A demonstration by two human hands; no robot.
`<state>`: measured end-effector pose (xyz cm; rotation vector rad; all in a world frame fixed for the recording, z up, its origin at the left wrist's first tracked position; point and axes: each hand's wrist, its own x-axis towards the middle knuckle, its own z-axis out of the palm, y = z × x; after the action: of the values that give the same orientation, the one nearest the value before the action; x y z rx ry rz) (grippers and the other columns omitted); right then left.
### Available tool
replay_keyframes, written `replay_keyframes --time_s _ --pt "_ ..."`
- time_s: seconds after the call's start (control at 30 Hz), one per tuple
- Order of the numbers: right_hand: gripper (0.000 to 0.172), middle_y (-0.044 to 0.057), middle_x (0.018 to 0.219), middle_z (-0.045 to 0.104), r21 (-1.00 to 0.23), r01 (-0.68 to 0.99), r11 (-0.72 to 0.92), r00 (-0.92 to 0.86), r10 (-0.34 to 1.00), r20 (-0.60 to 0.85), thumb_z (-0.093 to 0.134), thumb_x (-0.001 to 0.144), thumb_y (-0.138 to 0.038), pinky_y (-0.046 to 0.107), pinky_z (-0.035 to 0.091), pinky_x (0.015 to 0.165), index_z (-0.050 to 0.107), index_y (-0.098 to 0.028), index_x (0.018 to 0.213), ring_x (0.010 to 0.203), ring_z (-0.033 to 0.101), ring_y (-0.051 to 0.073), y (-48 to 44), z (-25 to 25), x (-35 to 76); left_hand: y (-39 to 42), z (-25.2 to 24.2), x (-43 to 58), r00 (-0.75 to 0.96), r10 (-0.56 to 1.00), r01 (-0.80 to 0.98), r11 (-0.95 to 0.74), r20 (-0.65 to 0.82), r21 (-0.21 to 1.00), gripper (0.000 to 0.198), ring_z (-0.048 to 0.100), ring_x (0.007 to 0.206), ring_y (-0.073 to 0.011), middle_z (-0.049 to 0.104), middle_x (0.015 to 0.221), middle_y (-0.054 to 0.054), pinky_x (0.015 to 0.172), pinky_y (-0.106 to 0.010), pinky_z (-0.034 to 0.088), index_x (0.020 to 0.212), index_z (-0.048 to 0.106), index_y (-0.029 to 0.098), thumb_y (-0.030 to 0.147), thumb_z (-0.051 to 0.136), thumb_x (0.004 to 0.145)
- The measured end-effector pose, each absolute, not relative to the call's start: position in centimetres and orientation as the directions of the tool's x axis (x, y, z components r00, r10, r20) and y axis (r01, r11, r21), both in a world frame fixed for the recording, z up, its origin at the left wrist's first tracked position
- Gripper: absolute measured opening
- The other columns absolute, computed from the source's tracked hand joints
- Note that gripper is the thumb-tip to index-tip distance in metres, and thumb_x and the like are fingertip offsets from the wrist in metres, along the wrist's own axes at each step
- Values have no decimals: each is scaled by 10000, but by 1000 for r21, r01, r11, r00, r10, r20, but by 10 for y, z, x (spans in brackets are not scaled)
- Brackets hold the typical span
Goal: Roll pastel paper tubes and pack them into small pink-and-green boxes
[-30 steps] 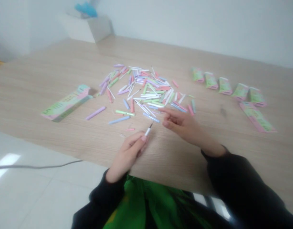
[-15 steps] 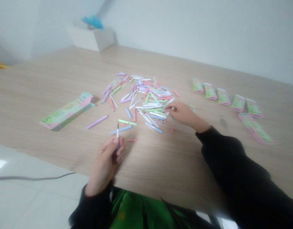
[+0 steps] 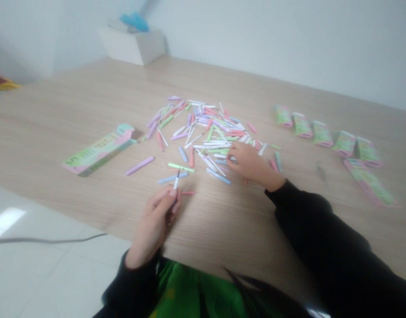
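Observation:
My left hand is closed round a slim white pen, whose dark tip points up and away from me; its lower part is hidden in my fingers. Just beyond the tip lie a light green pen piece and a blue one. My right hand reaches in at the near right of a loose pile of pastel and white pen parts. Its thumb and forefinger come together there, but whatever sits between them is too blurred to tell. A purple pen piece lies to the left.
A pink-and-green carton lies at the left with its far end open. Several similar packs stand in a row at the right, beside a flat one. A white box holding something blue stands at the back left.
My right hand has drawn slightly nearer along the pile's right edge, uncovering pieces behind it. The pen in my left hand leans more to the right. The whole view has shifted a little.

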<state>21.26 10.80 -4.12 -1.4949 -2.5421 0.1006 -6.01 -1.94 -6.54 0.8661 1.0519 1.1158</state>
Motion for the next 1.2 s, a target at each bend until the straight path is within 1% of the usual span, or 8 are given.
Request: replay_keyframes --time_s 0.13,0.57,0.8,0.93,1.0,1.07,1.13,1.2 --pt "179 132 950 664 -118 880 460 -442 884 152 525 892 -165 392 360 876 698 -140 852 957 576 274 107 -40 217 -20 -64 -58 84 977 -289 212 -196 933 366 322 490 -67 384 590 58 450 -201 226 738 520 173 460 651 924" --pt "275 157 1060 657 -120 888 443 -436 896 82 536 984 -295 389 348 875 746 -118 963 1044 583 287 98 -39 198 -18 -67 -57 70 978 -198 207 -196 958 383 333 507 -70 382 613 52 468 -202 230 731 509 173 470 621 946" --pt "244 133 978 688 -143 891 431 -438 898 -23 535 933 -249 361 336 794 704 -131 803 873 592 241 100 -37 188 -18 -66 -57 77 978 -183 207 -196 961 382 338 511 -72 386 615 52 470 -207 226 733 510 174 471 619 948" --pt "152 73 788 672 -186 898 399 -414 909 -47 606 859 -240 336 352 749 665 -144 757 731 575 200 105 -28 197 -17 -68 -57 90 979 -170 196 -183 966 382 330 510 -77 374 601 52 472 -214 223 727 513 174 461 597 964" --pt "115 43 730 662 -221 896 385 -404 914 -46 604 847 -227 318 366 711 680 -141 846 686 575 187 107 -22 204 -17 -69 -58 99 978 -168 197 -182 966 382 321 511 -79 370 599 52 474 -218 218 727 519 174 461 594 968" --pt "234 32 765 685 -252 891 378 -398 917 -30 562 855 -199 306 388 699 679 -133 1047 698 597 188 111 -17 208 -17 -69 -58 106 978 -167 197 -181 966 385 316 514 -82 370 600 51 476 -223 217 727 525 174 465 594 969" --pt "358 55 899 724 -289 866 408 -423 906 11 502 864 -155 310 424 751 643 -138 1192 802 637 207 116 -17 209 -17 -69 -58 105 978 -167 196 -180 966 386 313 519 -85 370 605 50 477 -227 218 729 529 176 471 598 968" --pt "386 85 1052 733 -324 823 466 -477 878 50 465 850 -109 327 444 852 655 -158 1183 971 649 233 122 -20 208 -17 -69 -58 103 977 -166 200 -185 966 383 310 523 -89 368 611 50 477 -231 215 739 535 179 480 604 966"
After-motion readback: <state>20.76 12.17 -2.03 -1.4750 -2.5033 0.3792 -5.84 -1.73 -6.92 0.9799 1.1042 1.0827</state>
